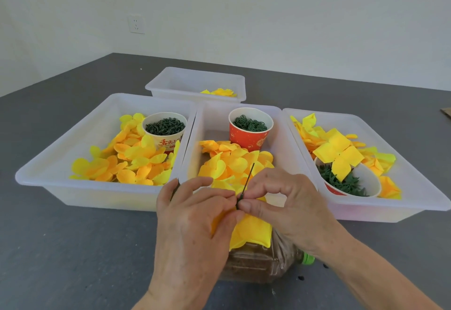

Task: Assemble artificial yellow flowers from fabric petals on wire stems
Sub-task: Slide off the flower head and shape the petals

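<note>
Both hands meet over the middle tray [192, 139]: left hand [195, 214] and right hand [280, 202] pinch a green wire stem [246, 183] threaded through yellow petals [251, 231]. Next, likely sliding them snug.

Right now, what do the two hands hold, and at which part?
Both hands, left hand and right hand, pinch the thin dark green wire stem at its lower end, just above the yellow fabric petals.

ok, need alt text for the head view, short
Two hands, left and right, pinch a thin green stem with yellow petals on it, above a dark table. Behind them, white trays hold loose yellow petals and paper cups of small green parts.
</note>
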